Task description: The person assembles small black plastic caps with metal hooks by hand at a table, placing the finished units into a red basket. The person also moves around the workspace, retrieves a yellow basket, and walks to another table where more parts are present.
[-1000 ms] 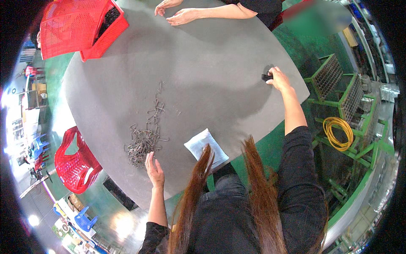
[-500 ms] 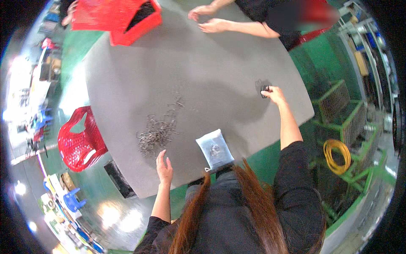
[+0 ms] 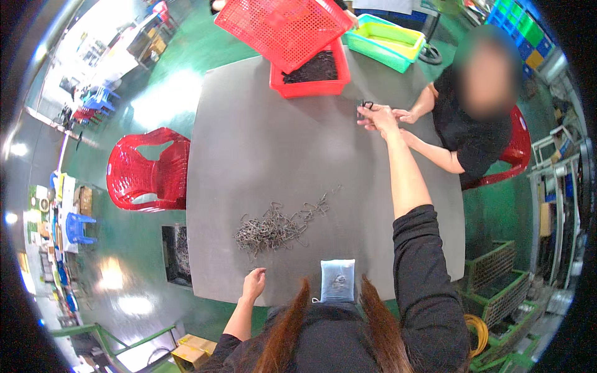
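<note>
Right hand (image 3: 380, 116) (outstretched) on black clips (image 3: 363, 107)

Small dark clip (image 3: 364, 105) in outstretched right hand (image 3: 379, 115)

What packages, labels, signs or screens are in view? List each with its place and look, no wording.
Small clear plastic bag: flat at the table's near edge, between the hands; rectangular, pale blue-grey, dark bits inside.
Cardboard box: on the green floor at lower left; yellow-brown.
Blue and green crates: stacked at upper right; too small to tell any labels.
No signs or screens can be made out.
</note>
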Demonstrator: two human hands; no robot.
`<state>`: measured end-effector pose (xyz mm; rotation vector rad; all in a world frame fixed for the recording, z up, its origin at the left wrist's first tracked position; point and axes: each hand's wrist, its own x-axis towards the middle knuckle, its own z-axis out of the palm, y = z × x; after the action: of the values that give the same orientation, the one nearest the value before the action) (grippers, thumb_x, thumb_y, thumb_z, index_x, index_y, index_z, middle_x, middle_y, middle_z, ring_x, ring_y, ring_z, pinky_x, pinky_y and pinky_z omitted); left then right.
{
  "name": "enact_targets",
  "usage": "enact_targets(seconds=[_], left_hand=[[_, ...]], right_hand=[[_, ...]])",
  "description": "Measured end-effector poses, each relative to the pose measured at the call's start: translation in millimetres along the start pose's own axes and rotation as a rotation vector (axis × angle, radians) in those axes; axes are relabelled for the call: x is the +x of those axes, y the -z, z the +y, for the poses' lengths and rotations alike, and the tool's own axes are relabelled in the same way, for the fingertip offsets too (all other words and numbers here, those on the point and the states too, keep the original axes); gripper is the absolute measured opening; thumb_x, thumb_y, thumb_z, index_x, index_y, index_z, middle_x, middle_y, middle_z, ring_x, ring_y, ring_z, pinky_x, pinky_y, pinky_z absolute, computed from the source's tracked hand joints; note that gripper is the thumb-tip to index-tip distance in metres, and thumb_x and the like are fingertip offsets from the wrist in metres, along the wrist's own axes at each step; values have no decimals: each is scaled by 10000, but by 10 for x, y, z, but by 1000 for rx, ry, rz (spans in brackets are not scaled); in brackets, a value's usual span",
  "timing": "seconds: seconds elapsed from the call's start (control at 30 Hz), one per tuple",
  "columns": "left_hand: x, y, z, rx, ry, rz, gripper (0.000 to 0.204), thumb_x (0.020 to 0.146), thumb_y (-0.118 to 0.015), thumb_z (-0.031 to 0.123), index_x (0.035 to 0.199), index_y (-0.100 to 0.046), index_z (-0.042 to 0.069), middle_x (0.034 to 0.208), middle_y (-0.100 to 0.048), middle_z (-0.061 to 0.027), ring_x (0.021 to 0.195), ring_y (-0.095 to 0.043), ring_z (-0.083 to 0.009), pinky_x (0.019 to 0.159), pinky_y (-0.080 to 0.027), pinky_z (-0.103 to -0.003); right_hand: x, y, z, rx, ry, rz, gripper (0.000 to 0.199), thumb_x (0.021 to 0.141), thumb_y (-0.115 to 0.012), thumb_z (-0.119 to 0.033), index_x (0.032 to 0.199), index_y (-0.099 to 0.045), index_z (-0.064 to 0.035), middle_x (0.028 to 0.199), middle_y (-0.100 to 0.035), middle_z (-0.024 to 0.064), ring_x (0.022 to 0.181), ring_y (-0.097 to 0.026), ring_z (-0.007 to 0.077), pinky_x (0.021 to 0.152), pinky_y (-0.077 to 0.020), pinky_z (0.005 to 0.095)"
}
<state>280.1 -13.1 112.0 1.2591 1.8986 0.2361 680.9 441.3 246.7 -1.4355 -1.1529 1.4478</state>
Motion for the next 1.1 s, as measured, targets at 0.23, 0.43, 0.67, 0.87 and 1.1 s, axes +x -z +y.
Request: enact_targets(seconds=[0.23,0.43,0.67,0.87,1.1], left_hand=[[564,-339,819,218,-472,260,422,800,-510,42,1219,-464,63,1278,-452,-93,1264,-350,-264,1033,-290,-399],[1584,-1095,1814,613,-773,138,572,859,-477,210,1386,-286,97,1454,-243,-53,1377,-116,-225,1099,-76,-494],[2476,-1557,2349,498,-728,301,568,908,-382,379,1401,-262,124,1473,-200,-25,1382,-70,-216,1097,7,-514],[2061,-918,1217,717,-348,470,598,895,-392,370,1412,-236,113,1487,-168,-34,1385,-63,-231,1068,52,-567],[1679,-12,-82,731,4,538,582,888,-409,301,1409,-236,106,1476,-206,-14,1372,-150,-187,1068,6,-579]], right_hand=[[416,-220,-305,9,70,22,274,807,-679,-228,948,-618,-1,895,-647,50,725,-665,161,507,-501,215],[225,-424,-301,-42,24,-15,283,806,-681,-264,975,-607,-49,902,-638,24,774,-655,137,564,-475,186],[-32,-31,-283,-237,38,58,315,803,-684,-271,998,-621,-31,916,-653,39,803,-659,154,583,-465,193],[182,-207,-65,-182,14,43,244,795,-692,-292,913,-629,-88,895,-655,21,758,-661,145,580,-460,200],[459,-1209,-254,-122,36,-7,234,785,-702,-284,897,-637,-89,836,-657,16,685,-662,128,494,-465,198]])
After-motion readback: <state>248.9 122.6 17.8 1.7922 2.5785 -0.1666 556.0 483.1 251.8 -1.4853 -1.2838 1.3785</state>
